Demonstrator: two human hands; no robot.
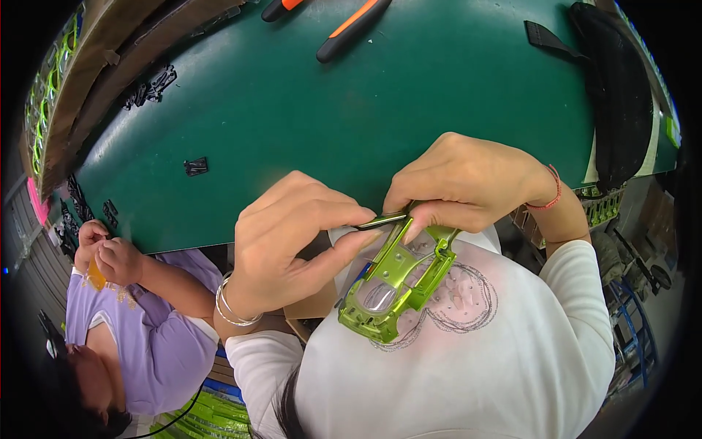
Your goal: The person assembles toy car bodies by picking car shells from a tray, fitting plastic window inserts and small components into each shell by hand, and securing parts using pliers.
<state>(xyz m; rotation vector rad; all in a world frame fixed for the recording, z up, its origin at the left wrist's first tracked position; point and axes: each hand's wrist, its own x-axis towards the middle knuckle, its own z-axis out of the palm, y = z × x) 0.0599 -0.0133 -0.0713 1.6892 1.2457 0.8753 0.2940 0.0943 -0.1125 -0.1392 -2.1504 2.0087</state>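
The green toy car body point(391, 289) is hanging nearest me, over my white shirt; my right hand point(468, 183) is gripping its top end while my left hand point(292, 241) is pinching a thin dark strip point(382, 219) against it, just off the green counter point(329, 102)

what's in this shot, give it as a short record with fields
left hand: left hand pinches a thin dark strip at the top of the car shell
right hand: right hand grips the same top edge
held thing: shiny green toy car shell, inner side up, held over the lap
surface: green mat beyond the hands
on the mat: small black part, two orange-and-black tool handles
nearby: another person's hands at far left, holding something orange
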